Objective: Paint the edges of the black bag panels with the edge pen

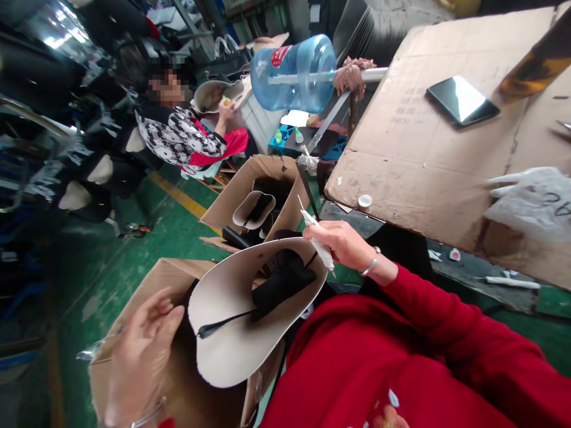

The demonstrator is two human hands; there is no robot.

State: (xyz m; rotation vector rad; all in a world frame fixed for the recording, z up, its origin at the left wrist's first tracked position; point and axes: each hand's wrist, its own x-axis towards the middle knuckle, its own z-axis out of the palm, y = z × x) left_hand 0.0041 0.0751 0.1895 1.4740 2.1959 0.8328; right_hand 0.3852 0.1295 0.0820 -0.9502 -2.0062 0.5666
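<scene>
My right hand (342, 242) is closed around a slim white tube (322, 248) with a thin, needle-like tip, beside the upper right rim of a large hollow piece. This cream-coloured piece (227, 351) is a curved shell with an open oval rim. Black material (283, 282) and a dark strip lie inside it. To its left is my left hand (145, 351), somewhat blurred, with thumb and fingers apart and nothing in them. Underneath the shell stands an open cardboard box (134, 306); the shell's far side is hidden.
Another cardboard box (227, 199) holds similar cream-edged pieces. Cardboard covers a table (401, 137), bearing a phone (461, 101), a white cap (364, 201) and a plastic bag (530, 202). A blue water jug (294, 72) lies sideways. A co-worker (182, 134) sits beyond.
</scene>
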